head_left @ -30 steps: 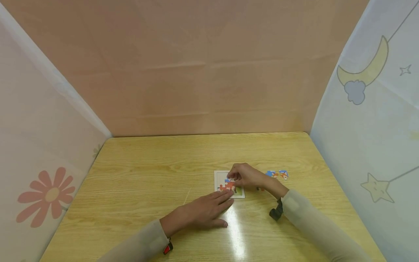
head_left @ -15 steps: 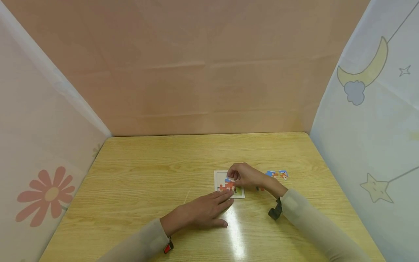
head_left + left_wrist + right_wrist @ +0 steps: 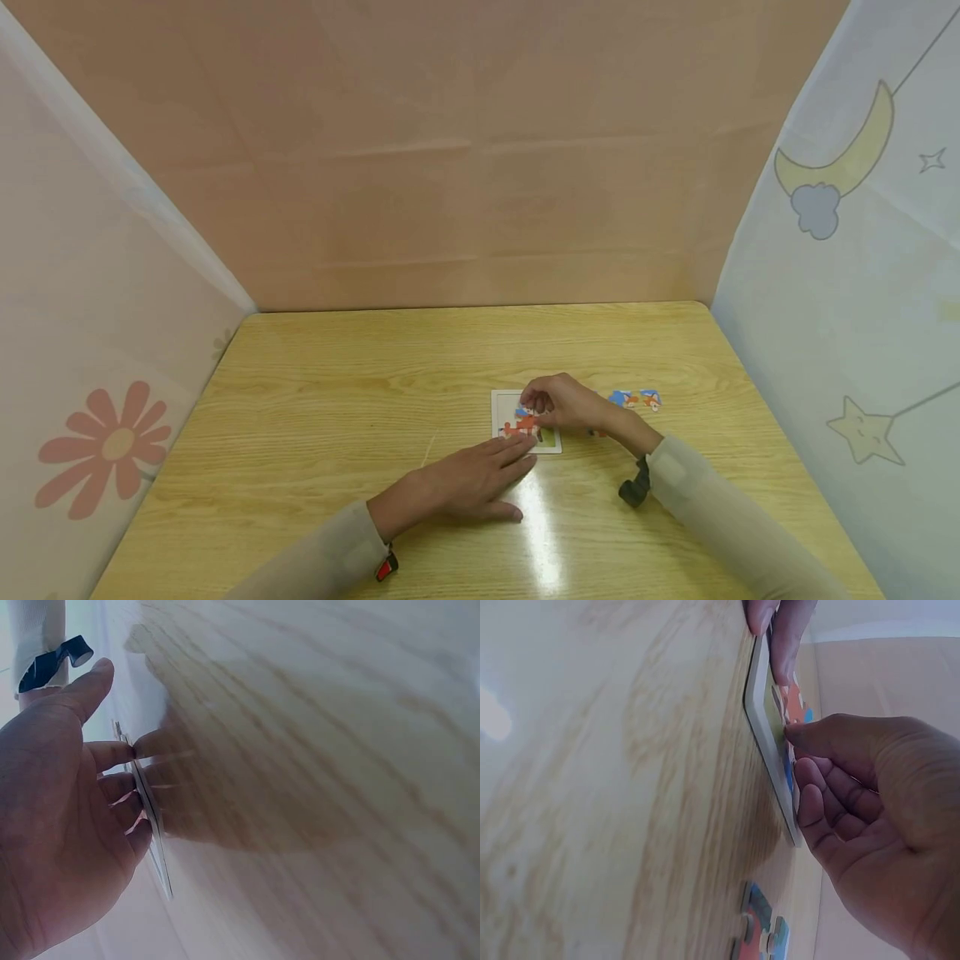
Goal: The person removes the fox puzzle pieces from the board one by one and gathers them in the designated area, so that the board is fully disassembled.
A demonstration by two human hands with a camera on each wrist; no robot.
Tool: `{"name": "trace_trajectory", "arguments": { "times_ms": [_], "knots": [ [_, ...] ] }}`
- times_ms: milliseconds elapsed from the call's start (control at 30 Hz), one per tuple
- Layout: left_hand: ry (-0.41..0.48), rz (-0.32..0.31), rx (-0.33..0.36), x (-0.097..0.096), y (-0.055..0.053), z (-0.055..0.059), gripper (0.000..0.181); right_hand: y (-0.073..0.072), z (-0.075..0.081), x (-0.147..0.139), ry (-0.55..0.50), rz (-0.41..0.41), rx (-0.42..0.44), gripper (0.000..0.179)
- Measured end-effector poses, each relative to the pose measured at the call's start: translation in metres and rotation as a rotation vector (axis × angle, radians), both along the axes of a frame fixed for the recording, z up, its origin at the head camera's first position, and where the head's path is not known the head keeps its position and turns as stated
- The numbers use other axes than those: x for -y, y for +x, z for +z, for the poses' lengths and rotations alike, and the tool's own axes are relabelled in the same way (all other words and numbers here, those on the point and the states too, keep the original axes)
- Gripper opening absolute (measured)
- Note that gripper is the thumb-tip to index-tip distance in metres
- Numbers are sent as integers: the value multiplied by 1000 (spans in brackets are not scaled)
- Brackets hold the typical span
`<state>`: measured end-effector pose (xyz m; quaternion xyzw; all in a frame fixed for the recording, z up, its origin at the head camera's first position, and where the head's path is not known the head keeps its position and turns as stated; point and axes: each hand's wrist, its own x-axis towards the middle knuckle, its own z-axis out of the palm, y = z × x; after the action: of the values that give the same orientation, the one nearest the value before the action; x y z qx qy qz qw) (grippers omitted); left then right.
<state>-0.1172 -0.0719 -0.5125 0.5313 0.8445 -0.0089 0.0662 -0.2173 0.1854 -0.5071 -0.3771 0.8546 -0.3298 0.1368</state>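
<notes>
A small square puzzle board [image 3: 495, 410] with a pale rim lies on the wooden table, orange and blue jigsaw pieces [image 3: 527, 424] partly filling it. My left hand [image 3: 476, 482] lies flat with fingers straight, their tips resting on the board's near edge and the pieces there. From the right, my right hand [image 3: 567, 404] reaches over the board and pinches a puzzle piece [image 3: 531, 412] down at its surface, thumb against curled fingers. In the right wrist view the thumb and fingertips are right at the board's face, and the piece is mostly hidden by them.
Several loose puzzle pieces [image 3: 651, 400] in blue and orange lie to the right of the board, some partly behind the right wrist. A tan cloth wall [image 3: 480, 167] stands at the table's far edge, with pale printed cloths on both sides.
The right fingers shift very slightly at the piece on the board, which shows a little differently between them. The left hand stays in place.
</notes>
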Motion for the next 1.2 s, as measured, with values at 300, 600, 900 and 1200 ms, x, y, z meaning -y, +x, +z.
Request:
{"name": "trace_trajectory", "arguments": {
  "times_ms": [300,600,900,1200],
  "knots": [
    [-10,-5,-21,0,1,0,82,1,-1,-3,-19,26,6,31],
    [-3,10,6,1,1,1,81,1,0,-2,-4,34,-5,34],
    [5,15,17,1,1,1,81,-1,-1,-2,14,45,-33,34],
    [4,17,25,1,2,1,81,-1,-2,-1,15,58,-57,35]
  ]
}}
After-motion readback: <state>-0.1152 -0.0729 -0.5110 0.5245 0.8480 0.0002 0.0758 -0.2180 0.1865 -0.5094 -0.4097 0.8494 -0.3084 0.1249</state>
